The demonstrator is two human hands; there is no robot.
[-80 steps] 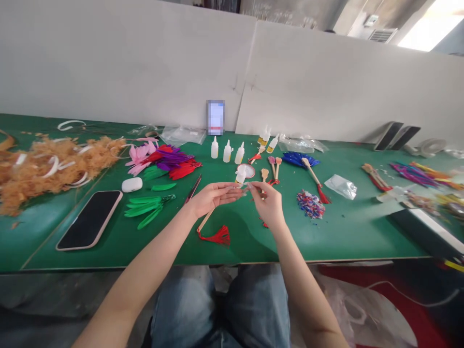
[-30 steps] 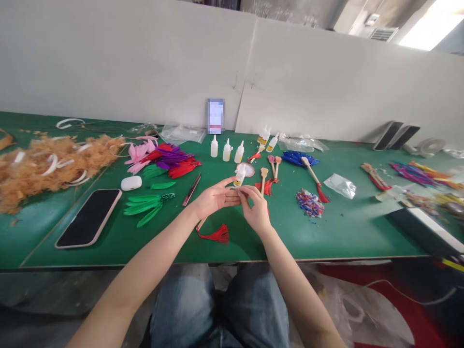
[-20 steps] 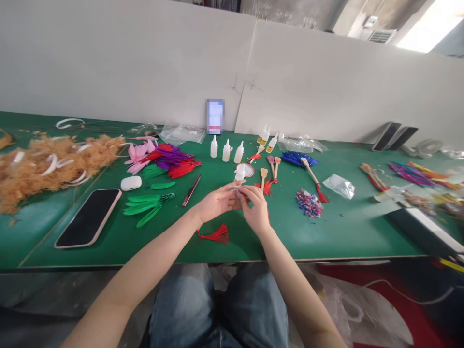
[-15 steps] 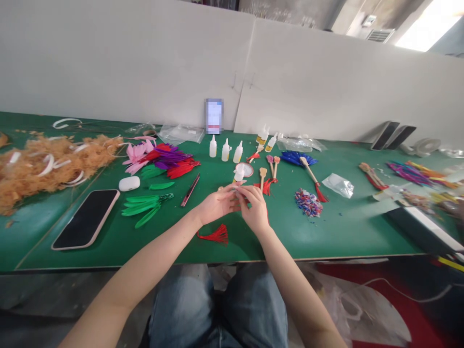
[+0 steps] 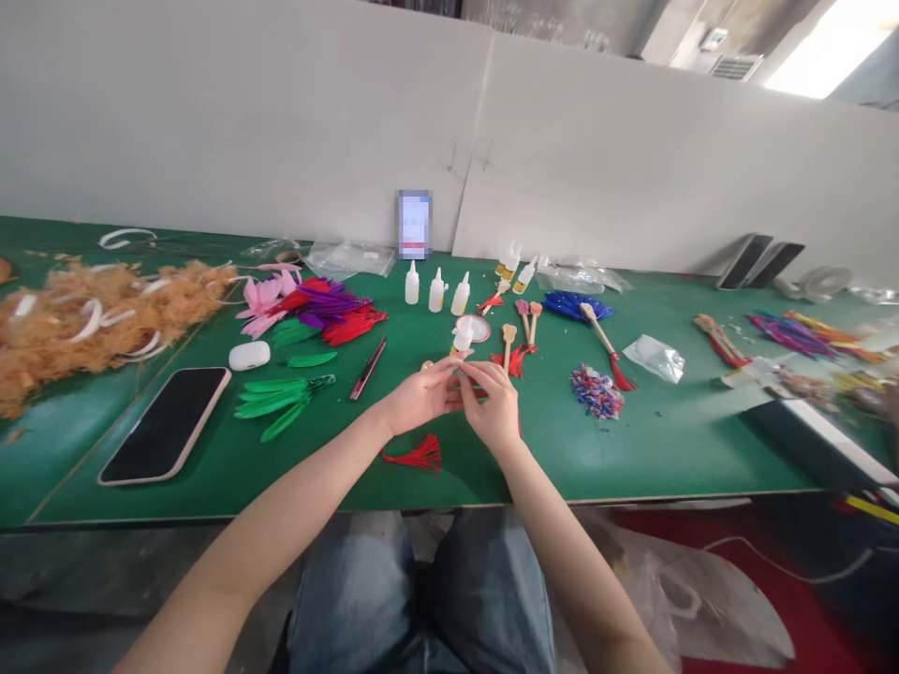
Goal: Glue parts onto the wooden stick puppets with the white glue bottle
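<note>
Two bare hands meet over a green table [image 5: 576, 459] in the head view, narrowed to a close pinch. The left hand [image 5: 421, 398] reaches in with its palm partly turned up; the right hand [image 5: 493, 398] comes from the other side, thumb and forefinger drawn together. Between their fingertips is a small pale piece [image 5: 457, 366], apparently gripped by both, with neither hand clearly nearer; it is too small and covered to tell which way its long axis runs. Straight beyond the fingertips stands a white bottle with a yellow label [image 5: 463, 334], roughly upright, its base hidden; whether the fingers touch it cannot be told. A red-rimmed white dish [image 5: 480, 329] lies just behind the bottle. A red tassel [image 5: 421, 453] lies on the near side of the left hand. Right of the right hand is a wooden stick [image 5: 509, 339], its long axis pointing away from the person.
</note>
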